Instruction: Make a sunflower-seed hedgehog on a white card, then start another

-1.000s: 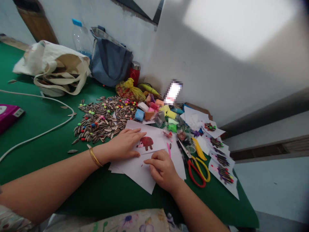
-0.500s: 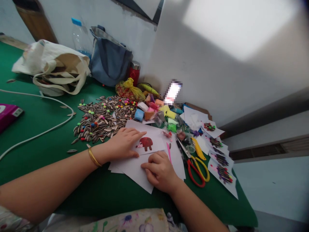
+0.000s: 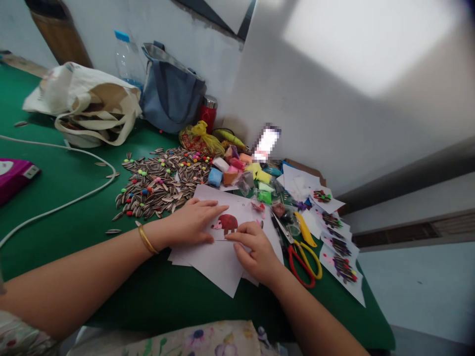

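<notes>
My left hand [image 3: 193,221] lies flat on a white sheet of paper [image 3: 218,267], its fingers spread beside a small red-brown clay hedgehog [image 3: 227,222] with a pink face. The hedgehog is stuck flat on the paper. My right hand [image 3: 258,252] rests on the same papers to the right. Its index finger reaches to the hedgehog's feet at the paper's edge, with the thumb a little apart below. Nothing shows held in either hand. The right hand covers part of the hedgehog's lower right side.
Sunflower seeds [image 3: 166,183] with coloured bits are heaped at the left. Packets of coloured clay [image 3: 230,177] lie behind. Scissors [image 3: 302,262] and a yellow cutter [image 3: 305,230] are at the right, beside finished hedgehog cards [image 3: 345,269]. Bags [image 3: 172,94] stand against the wall.
My right hand has moved up, its index finger now at the hedgehog's feet. It now covers the pink stick beside the paper. My left hand has stayed nearly in place.
</notes>
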`<control>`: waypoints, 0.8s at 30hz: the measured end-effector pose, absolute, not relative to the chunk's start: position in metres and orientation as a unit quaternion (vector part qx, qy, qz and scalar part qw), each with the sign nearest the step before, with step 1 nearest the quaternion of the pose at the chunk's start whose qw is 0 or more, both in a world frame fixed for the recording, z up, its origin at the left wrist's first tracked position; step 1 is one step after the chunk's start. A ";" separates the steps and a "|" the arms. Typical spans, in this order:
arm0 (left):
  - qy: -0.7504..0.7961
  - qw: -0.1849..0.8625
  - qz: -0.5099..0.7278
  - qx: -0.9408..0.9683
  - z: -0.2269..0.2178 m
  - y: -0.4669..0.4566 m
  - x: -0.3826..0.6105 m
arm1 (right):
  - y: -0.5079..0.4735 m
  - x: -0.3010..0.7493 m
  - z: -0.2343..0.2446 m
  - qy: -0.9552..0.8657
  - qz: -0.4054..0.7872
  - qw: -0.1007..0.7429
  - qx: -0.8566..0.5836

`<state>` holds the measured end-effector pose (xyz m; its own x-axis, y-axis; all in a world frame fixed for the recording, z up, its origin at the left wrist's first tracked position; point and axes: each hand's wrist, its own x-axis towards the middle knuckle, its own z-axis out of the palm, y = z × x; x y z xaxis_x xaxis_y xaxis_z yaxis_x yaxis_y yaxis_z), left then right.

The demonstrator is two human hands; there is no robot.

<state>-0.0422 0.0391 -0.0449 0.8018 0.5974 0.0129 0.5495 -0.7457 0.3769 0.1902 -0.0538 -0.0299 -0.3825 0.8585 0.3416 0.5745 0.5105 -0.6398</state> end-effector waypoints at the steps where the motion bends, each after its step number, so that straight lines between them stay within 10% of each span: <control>1: 0.304 0.182 0.063 0.933 -0.045 0.039 -0.042 | -0.050 0.190 -0.028 -0.802 0.216 0.328 -0.450; 24: 0.309 0.193 0.067 0.929 -0.048 0.040 -0.042 | -0.026 0.167 -0.062 -0.790 0.185 0.338 -0.478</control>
<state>-0.0416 0.0400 -0.0478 0.8004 0.5995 0.0050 0.5481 -0.7351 0.3991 0.1670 -0.0264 -0.0622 -0.3155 0.8795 0.3563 0.6295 0.4750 -0.6150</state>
